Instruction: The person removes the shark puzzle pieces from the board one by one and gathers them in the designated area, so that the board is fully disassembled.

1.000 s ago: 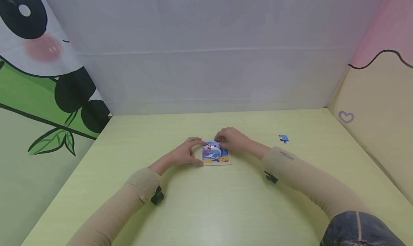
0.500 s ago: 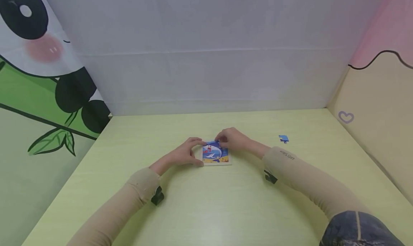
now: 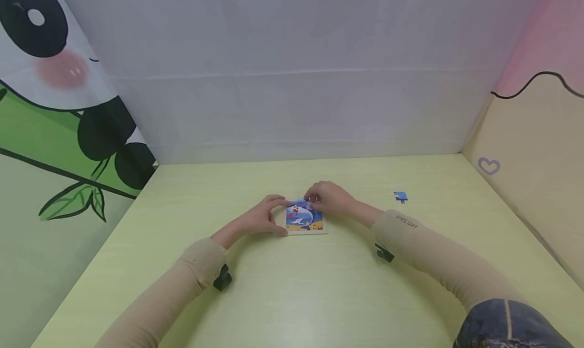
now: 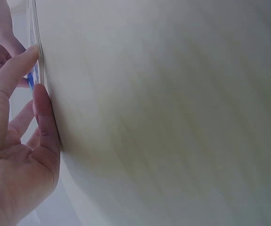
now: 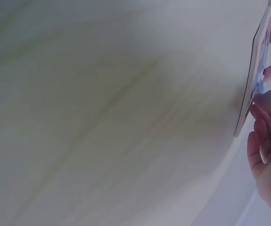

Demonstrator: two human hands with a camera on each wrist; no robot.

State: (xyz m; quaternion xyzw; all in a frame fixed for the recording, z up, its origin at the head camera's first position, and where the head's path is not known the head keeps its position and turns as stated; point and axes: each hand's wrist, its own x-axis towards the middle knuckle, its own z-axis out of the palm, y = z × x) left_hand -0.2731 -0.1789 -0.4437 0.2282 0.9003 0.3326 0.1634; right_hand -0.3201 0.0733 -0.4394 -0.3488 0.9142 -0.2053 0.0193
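1. A pale wall (image 3: 292, 84) rises beyond the fingertips, with a cartoon panel (image 3: 59, 79) well to their left.
2. Beneath the hands spreads a light wood-grain table (image 3: 292, 297).
3. Beige sleeves (image 3: 424, 251) lead to the fingers.
4. The left hand (image 3: 259, 217) holds the puzzle (image 3: 303, 218) by its left corners, thumb and forefinger spread.
5. The right hand's (image 3: 332, 198) fingertips, drawn together, cover the upper right; I cannot tell whether they pinch a piece.
6. The puzzle lies between both hands' fingers.
7. A loose blue piece (image 3: 401, 197) lies well right of the right fingertips.
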